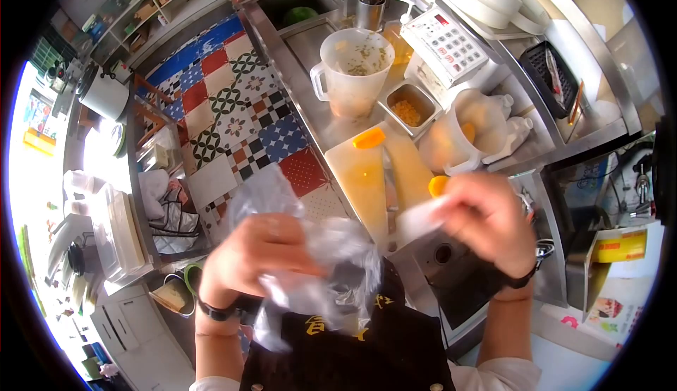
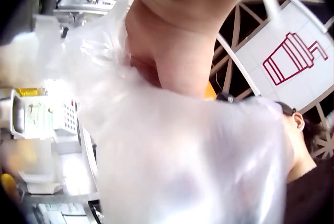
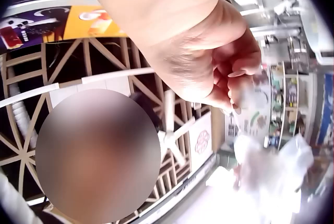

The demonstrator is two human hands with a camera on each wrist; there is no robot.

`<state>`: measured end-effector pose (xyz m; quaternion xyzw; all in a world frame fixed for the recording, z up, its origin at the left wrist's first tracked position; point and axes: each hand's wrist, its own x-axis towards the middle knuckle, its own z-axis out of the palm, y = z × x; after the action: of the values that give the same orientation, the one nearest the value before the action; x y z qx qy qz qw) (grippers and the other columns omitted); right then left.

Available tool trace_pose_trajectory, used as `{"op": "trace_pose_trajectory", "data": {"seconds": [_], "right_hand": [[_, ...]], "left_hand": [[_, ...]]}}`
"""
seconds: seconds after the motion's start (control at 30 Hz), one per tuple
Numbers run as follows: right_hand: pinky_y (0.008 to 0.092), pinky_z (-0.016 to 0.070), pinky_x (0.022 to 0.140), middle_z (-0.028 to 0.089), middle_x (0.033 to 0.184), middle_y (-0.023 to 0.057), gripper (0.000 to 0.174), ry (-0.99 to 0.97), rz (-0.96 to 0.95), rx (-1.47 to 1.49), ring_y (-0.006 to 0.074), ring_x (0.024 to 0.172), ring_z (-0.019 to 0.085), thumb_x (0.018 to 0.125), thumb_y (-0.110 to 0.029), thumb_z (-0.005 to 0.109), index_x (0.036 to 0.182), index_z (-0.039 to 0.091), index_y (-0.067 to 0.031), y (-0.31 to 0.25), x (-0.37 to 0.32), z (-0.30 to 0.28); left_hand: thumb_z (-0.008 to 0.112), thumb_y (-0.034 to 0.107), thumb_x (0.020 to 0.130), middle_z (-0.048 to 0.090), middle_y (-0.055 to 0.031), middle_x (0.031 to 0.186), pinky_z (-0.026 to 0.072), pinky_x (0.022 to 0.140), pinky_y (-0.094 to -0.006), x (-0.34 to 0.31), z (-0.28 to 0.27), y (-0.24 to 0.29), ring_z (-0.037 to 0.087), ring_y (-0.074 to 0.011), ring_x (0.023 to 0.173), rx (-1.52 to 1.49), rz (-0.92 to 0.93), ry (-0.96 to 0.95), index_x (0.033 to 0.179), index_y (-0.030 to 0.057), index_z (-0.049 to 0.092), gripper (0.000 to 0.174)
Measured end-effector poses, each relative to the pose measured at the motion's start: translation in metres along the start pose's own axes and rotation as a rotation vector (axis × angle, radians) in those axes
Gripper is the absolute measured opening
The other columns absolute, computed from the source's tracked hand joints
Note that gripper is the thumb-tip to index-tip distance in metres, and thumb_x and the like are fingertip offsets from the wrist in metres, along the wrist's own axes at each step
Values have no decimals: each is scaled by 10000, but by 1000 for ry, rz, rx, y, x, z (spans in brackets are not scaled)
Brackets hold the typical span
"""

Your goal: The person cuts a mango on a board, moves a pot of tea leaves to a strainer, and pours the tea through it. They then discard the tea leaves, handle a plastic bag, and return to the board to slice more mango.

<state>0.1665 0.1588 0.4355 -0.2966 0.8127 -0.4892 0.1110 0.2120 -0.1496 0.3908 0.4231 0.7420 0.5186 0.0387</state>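
Note:
My left hand (image 1: 257,257) grips a crumpled clear plastic bag (image 1: 345,257) in front of the dark apron. In the left wrist view the bag (image 2: 193,156) spreads wide below the hand (image 2: 167,52). My right hand (image 1: 490,222), blurred, pinches a whitish edge of plastic (image 1: 419,222) between thumb and fingers. From the right hand's (image 3: 224,67) fingertips, a thin edge runs down toward the bag (image 3: 261,166) in the right wrist view. Beyond the hands lies a cutting board (image 1: 352,172) with an orange-yellow piece (image 1: 369,138) and a knife blade (image 1: 389,186) on it.
Behind the board stand a measuring jug (image 1: 352,74), a steel pan (image 1: 411,105) of small orange bits and a translucent tub (image 1: 465,130) with orange pieces. A white keypad machine (image 1: 444,42) stands farther back. The patterned tile floor (image 1: 233,109) lies left of the counter.

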Motion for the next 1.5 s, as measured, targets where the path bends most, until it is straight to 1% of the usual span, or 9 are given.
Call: {"op": "trace_pose_trajectory", "data": {"seconds": [0.1, 0.23, 0.47, 0.73, 0.87, 1.03, 1.17, 1.37, 1.5], "right_hand": [[197, 380, 433, 555, 657, 39, 142, 254, 212, 294, 39, 488, 477, 852, -63, 620, 744, 548, -5, 13, -8, -22], [205, 448, 501, 610, 786, 74, 136, 365, -510, -316, 122, 606, 580, 719, -11, 729, 814, 633, -24, 28, 3, -9], [278, 545, 699, 589, 1046, 84, 273, 304, -816, -487, 192, 823, 657, 645, 0, 759, 896, 660, -43, 36, 12, 10], [236, 537, 589, 617, 914, 131, 204, 45, -790, -58, 209, 713, 656, 717, -18, 735, 892, 632, -10, 52, 55, 11], [283, 532, 533, 591, 868, 148, 122, -12, -240, 790, 208, 672, 636, 769, 17, 669, 870, 600, 29, 70, 65, 22], [273, 490, 695, 546, 970, 115, 132, -89, -188, 941, 184, 836, 561, 778, -48, 673, 877, 599, -2, 91, 92, 32], [309, 447, 848, 518, 1145, 140, 258, -114, -52, 1039, 204, 999, 544, 776, -95, 667, 1007, 597, -2, 83, 108, 35], [340, 400, 933, 444, 1293, 101, 746, -430, -239, 637, 230, 1156, 456, 747, -271, 755, 1344, 354, -74, 58, 108, 109], [342, 474, 839, 593, 1110, 124, 535, -595, -452, -7, 274, 984, 589, 680, -19, 696, 1185, 527, -71, 51, 101, 156]], "left_hand": [[651, 124, 592, 479, -36, 599, 324, 457, -294, -43, 0, 13, 469, -158, 514, -85, -302, 492, 663, 8, 629, 137], [620, 89, 667, 486, -60, 643, 317, 469, -288, -61, -5, 3, 428, -146, 519, -45, -384, 555, 632, -16, 566, 123], [697, 233, 782, 495, -62, 699, 337, 519, -276, -84, -1, -10, 450, -160, 579, 119, -475, 679, 697, -21, 582, 291], [721, 49, 742, 551, -92, 790, 425, 629, -274, -127, 10, -21, 515, -185, 703, 234, -678, 967, 829, -36, 588, 181], [697, 2, 778, 549, -150, 1190, 479, 800, -276, -166, 28, -30, 578, -172, 955, 531, -588, 899, 1097, -12, 535, 357], [731, -18, 731, 580, -144, 1095, 452, 832, -310, -145, 18, -4, 566, -241, 987, 637, -559, 756, 1081, 16, 536, 403], [611, -59, 737, 555, -91, 797, 419, 616, -281, -139, 16, 10, 529, -218, 707, 335, -667, 884, 877, -2, 630, 153], [666, -48, 697, 577, -139, 875, 456, 649, -322, -113, 37, 10, 565, -278, 757, 395, -604, 917, 909, -19, 612, 221], [650, 0, 723, 582, -136, 917, 476, 719, -348, -97, 44, -1, 587, -298, 822, 128, -681, 610, 1067, 33, 618, 347]]}}
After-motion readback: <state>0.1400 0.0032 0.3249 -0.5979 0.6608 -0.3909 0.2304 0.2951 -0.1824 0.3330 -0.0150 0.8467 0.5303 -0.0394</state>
